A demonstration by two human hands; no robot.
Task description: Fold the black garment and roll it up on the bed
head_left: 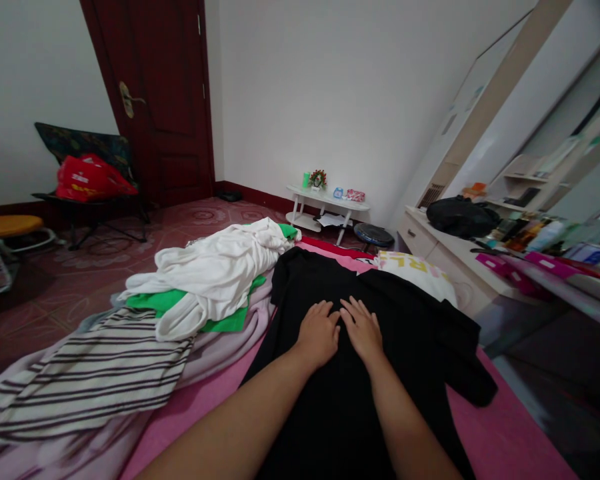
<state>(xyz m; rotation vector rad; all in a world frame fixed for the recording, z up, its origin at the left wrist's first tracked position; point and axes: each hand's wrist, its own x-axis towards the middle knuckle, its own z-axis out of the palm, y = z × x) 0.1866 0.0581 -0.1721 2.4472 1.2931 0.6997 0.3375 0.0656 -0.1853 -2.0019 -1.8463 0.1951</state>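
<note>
A black garment (410,340) lies spread flat on the pink bed sheet (505,433) in front of me. My left hand (319,331) and my right hand (362,327) rest side by side on its middle, palms down, fingers stretched flat and nearly touching each other. Neither hand holds anything. A white garment with yellow lettering (420,272) lies just beyond the black one, to the right.
A pile of white clothes (215,267) on a green piece (153,300) lies left, with a striped garment (95,380) nearer. A desk (450,257) with a black bag (460,217) stands right. A low white table (325,200), a chair with a red bag (90,179) and a dark red door (165,100) stand beyond.
</note>
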